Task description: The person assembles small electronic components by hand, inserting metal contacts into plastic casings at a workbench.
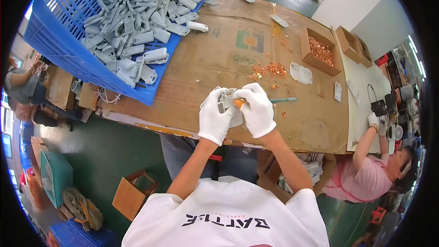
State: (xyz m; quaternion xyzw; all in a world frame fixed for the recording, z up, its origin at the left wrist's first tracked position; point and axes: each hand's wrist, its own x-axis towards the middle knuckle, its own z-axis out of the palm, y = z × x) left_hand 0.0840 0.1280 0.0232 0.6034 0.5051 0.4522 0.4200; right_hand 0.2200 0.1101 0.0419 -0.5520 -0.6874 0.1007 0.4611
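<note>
My left hand (pixel 213 120), in a white glove, is closed around a grey plastic housing (pixel 227 99) with its hollow inner side facing up. My right hand (pixel 258 113), gloved too, meets the housing's right side with its fingers bent together. At its thumb and fingertips shows a small orange patch (pixel 238 103); whether this is a held part or a finger cover I cannot tell. A teal pen-like stick (pixel 284 99) lies just right of that hand. Beyond it, small copper-coloured metal pieces (pixel 276 69) are heaped on the cardboard-covered table (pixel 210 64).
A large blue basket (pixel 61 36) full of grey housings (pixel 137 18) tips onto the table at left. An open carton (pixel 325 67) of copper pieces stands at the right, near a clear plastic bag (pixel 301 73). At far right, a person in pink (pixel 361 178) works.
</note>
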